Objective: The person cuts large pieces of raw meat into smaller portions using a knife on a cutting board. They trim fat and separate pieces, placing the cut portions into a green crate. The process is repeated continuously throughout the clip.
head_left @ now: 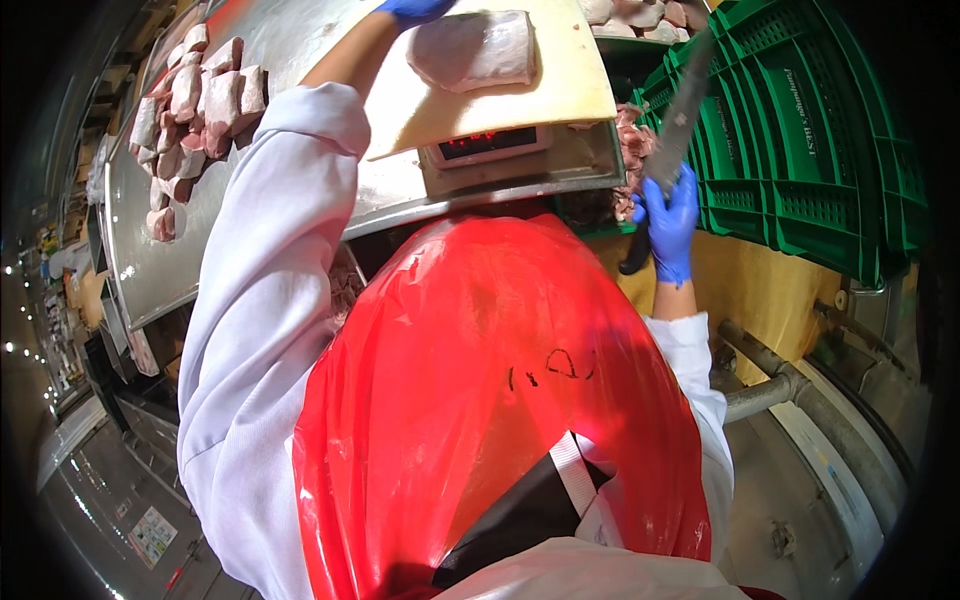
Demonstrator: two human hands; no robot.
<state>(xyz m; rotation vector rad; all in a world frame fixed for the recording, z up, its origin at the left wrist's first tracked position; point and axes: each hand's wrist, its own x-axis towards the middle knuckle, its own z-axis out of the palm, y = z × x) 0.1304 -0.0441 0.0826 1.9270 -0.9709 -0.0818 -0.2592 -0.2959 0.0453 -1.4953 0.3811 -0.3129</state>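
Note:
My right hand (pixel 672 218), in a blue glove, is closed around the dark handle of a large knife (pixel 683 115). The broad blade points up and away, in front of the green crates. My left hand (pixel 418 8), also gloved in blue, reaches to the top edge of the picture, which hides its fingers. Just below and right of it, a pale slab of meat (pixel 478 52) lies on a cream cutting board (pixel 570 95). Beneath the board's near edge, a scale (pixel 490 146) shows a lit red display.
Many cut meat pieces (pixel 205 100) are heaped on the metal table (pixel 160 275) at left. Green crates (pixel 800 130) stand at right. Meat trimmings (pixel 634 150) lie in a container beside the board. More meat pieces (pixel 640 15) sit at the far right. Metal pipes (pixel 760 398) run at lower right.

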